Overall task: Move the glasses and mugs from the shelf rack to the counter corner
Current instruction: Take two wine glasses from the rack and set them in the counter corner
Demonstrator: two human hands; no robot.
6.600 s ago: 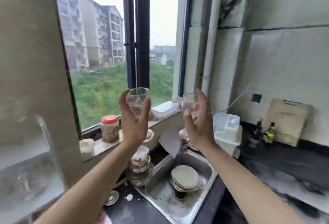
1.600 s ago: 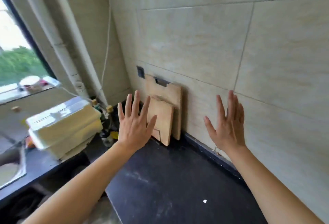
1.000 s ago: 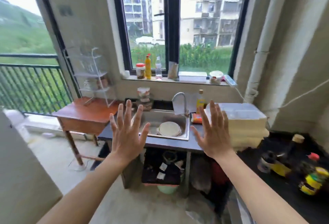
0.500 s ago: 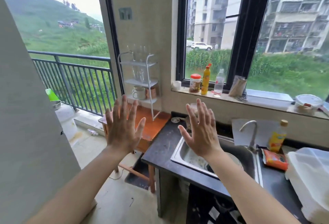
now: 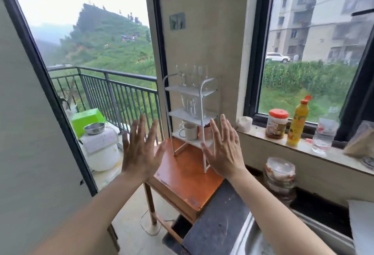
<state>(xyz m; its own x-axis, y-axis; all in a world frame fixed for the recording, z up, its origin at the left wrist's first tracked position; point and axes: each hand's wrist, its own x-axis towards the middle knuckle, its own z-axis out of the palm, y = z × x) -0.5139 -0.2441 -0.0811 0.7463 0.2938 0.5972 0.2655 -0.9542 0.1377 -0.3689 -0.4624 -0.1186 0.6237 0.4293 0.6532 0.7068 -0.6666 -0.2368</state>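
A white three-tier shelf rack (image 5: 202, 100) stands on a small wooden table (image 5: 182, 175) against the wall. Several clear stemmed glasses (image 5: 191, 74) stand on its top tier, more clear glasses (image 5: 191, 104) on the middle tier. On the bottom tier sit a white mug (image 5: 189, 131) and a copper-coloured mug (image 5: 206, 132), partly hidden by my right hand. My left hand (image 5: 140, 151) and my right hand (image 5: 223, 149) are both raised in front of the rack, fingers spread, holding nothing.
A dark counter (image 5: 214, 226) with a steel sink (image 5: 255, 240) runs to the right. The window sill (image 5: 303, 149) holds a red-lidded jar (image 5: 276, 124), a yellow bottle (image 5: 297, 121) and a water bottle (image 5: 324, 133). Stacked containers (image 5: 280, 179) stand on the counter. An open balcony doorway is at left.
My view has swung left from the counter corner past the sink to the shelf rack, which is now closer. Both hands stay empty and spread.
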